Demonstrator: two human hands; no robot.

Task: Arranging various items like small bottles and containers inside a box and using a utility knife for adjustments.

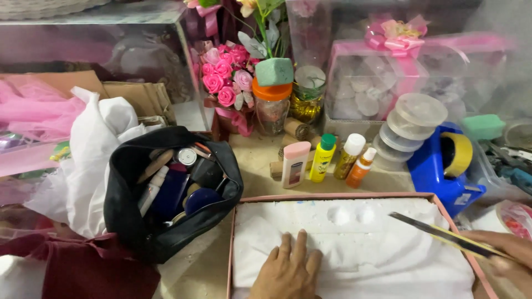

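Observation:
My left hand (288, 270) lies flat, fingers slightly spread, on a white foam sheet (354, 243) inside a shallow pink-edged box (332, 196). The foam has two round dents near its far edge. My right hand (505, 254), at the lower right, grips a long thin blade with a yellow handle (443, 234). Its tip points left over the foam's right part.
An open black pouch (166, 188) full of cosmetics sits left of the box. Behind the box stand several small bottles (324, 158), a blue tape dispenser (443, 166), stacked clear lids, a jar with an orange lid, pink fabric roses and clear gift boxes. White and dark red cloth lie at left.

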